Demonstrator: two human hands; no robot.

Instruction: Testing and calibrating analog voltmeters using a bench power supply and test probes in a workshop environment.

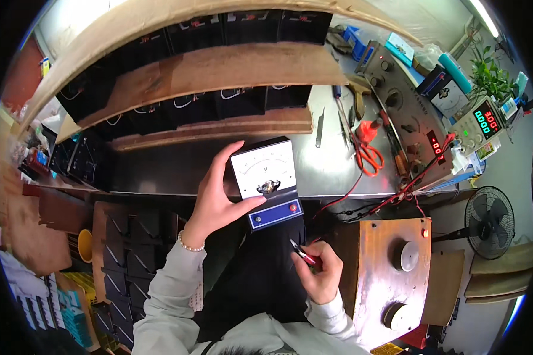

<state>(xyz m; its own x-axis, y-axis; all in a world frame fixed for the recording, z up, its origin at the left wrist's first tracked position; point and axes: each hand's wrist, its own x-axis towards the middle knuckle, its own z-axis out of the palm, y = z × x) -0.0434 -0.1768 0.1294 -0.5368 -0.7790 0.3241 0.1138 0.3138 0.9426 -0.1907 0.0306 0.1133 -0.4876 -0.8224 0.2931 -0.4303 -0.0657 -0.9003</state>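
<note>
My left hand [216, 192] grips an analog voltmeter [264, 167] by its left side, with the thumb across the lower front. The meter has a white dial, a round dark movement showing below the scale, and a blue base strip with two terminals, one of them red. It is tilted toward me at the bench's front edge, above my dark-trousered lap. Lower right of it, my right hand [318, 273] is closed around small red-handled pliers [304, 254], whose metal jaws point up and left toward the meter without touching it.
Wooden shelves [201, 71] with black meter cases span the back. Scissors [368, 158], tweezers [320, 128] and screwdrivers lie on the metal bench. At right are a control panel with red leads, a digital display unit [478, 127], a knobbed metal box [391, 278] and a fan [489, 222]. Black cases [127, 254] are stacked at left.
</note>
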